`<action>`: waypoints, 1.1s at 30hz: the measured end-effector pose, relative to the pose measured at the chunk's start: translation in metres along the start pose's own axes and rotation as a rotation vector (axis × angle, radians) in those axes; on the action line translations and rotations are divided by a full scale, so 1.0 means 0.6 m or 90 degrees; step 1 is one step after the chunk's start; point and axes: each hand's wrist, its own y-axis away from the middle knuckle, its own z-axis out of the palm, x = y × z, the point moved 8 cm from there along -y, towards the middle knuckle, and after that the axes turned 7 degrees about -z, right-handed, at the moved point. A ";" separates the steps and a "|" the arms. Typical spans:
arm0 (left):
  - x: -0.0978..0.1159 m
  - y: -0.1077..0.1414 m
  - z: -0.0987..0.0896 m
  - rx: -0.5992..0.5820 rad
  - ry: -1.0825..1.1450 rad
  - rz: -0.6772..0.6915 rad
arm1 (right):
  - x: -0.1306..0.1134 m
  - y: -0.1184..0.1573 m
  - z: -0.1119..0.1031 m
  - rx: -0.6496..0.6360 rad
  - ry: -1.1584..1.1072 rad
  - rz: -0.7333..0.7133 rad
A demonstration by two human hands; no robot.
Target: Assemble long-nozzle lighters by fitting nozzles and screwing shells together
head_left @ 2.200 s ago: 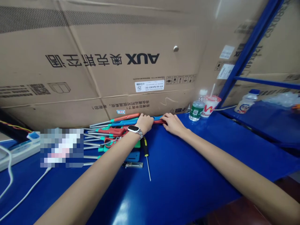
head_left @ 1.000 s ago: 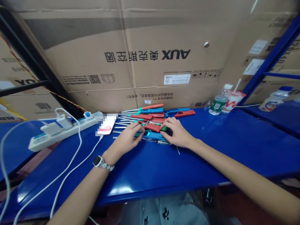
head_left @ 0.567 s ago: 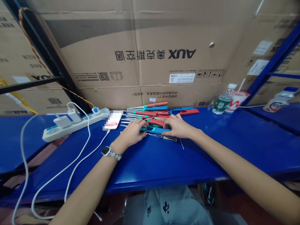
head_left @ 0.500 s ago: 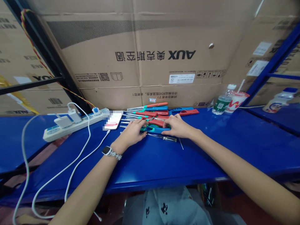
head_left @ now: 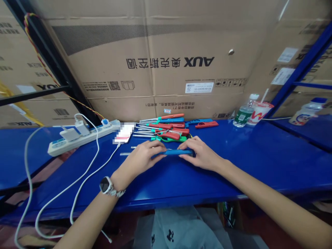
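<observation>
A blue long-nose lighter (head_left: 174,152) lies level between my two hands, low over the table. My left hand (head_left: 147,155) is closed around its front part, and a metal nozzle sticks out past it to the left. With thumb and fingers, my right hand (head_left: 198,154) pinches the rear end of the blue handle. Just behind my hands lies a pile of lighters with metal nozzles, among them a red lighter (head_left: 171,135) and a green lighter (head_left: 177,139). Another thin metal rod shows beside my left fingers; its other end is hidden.
Blue and red handle pieces (head_left: 206,124) lie right of the pile. A phone (head_left: 126,133) and a power strip (head_left: 85,138) with white cables are on the left. A bottle (head_left: 243,116), a cup (head_left: 260,112) and a cardboard box (head_left: 166,41) stand behind.
Both hands have drawn the blue lighter away from the pile, toward me. The green lighter now shows at the pile's near edge.
</observation>
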 end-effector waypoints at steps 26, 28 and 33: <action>-0.157 -0.030 0.035 -0.086 -0.112 -0.149 | 0.088 -0.054 0.044 -0.061 0.184 0.110; -0.154 -0.028 0.034 -0.049 -0.119 -0.130 | 0.088 -0.052 0.046 -0.059 0.158 0.118; -0.124 -0.015 0.027 -0.006 -0.017 -0.099 | 0.082 -0.040 0.041 -0.020 0.098 0.134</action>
